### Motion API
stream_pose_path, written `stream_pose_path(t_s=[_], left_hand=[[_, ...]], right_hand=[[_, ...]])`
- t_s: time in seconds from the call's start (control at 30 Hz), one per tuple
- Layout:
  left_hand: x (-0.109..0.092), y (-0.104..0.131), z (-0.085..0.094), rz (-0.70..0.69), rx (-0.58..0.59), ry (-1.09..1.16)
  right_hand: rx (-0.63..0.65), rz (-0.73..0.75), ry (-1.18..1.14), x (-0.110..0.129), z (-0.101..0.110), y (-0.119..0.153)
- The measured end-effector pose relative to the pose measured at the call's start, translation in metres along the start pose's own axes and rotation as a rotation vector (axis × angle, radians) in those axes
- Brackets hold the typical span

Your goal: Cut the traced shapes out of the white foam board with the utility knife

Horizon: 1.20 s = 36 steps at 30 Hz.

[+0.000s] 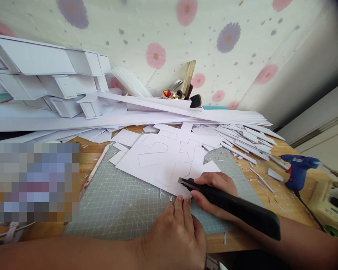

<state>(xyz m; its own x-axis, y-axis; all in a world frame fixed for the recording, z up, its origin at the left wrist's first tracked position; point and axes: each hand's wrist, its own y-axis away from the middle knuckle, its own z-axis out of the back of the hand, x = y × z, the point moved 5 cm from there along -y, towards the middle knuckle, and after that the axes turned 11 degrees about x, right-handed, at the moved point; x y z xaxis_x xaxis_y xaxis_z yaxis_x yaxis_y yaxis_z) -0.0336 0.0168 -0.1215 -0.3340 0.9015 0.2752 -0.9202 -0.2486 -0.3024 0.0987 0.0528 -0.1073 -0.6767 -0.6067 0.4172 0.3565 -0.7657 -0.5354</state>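
Observation:
My right hand (220,184) is closed round a black utility knife (242,210). Its short blade points left, with the tip at the near part of a white foam-board sheet (154,174). Whether the tip cuts into the board I cannot tell. Pencil outlines cover the sheet, among them rectangles and irregular angular shapes. My left hand (176,228) lies with fingers extended, fingertips pressing the sheet's near edge just below the blade. Under the sheet is a grey-green cutting mat (107,210) with grid lines.
White offcuts (245,137) are scattered at the back right. A blue glue gun (300,170) and its cable lie on the right of the wooden table. White folded board structures (42,60) are stacked back left. Long white strips (157,107) and a tool holder (173,95) stand behind.

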Motion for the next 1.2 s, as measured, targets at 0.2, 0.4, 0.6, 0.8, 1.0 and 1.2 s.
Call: stream_pose_path(t_s=[0.2,0.4,0.6,0.8,1.0,1.2], left_hand=[[-0.001,0.001,0.000,-0.004,-0.002,-0.004],[-0.001,0.001,-0.001,-0.044,0.069,0.028],[-0.003,0.001,-0.002,-0.063,0.092,0.013],[-0.007,0.005,-0.007,0.008,-0.002,-0.048],[-0.010,0.005,-0.017,0.025,-0.052,-0.110],[-0.007,0.002,-0.006,0.009,-0.026,-0.041]], right_hand=[[0.063,0.094,0.017,0.007,-0.002,0.001],[0.078,0.125,0.026,0.006,0.000,0.002],[0.103,0.101,-0.016,0.004,0.003,0.001],[0.101,0.170,0.023,0.009,0.003,0.001],[0.112,0.182,0.088,0.013,0.003,0.002],[0.139,0.174,0.050,0.014,0.003,0.003]])
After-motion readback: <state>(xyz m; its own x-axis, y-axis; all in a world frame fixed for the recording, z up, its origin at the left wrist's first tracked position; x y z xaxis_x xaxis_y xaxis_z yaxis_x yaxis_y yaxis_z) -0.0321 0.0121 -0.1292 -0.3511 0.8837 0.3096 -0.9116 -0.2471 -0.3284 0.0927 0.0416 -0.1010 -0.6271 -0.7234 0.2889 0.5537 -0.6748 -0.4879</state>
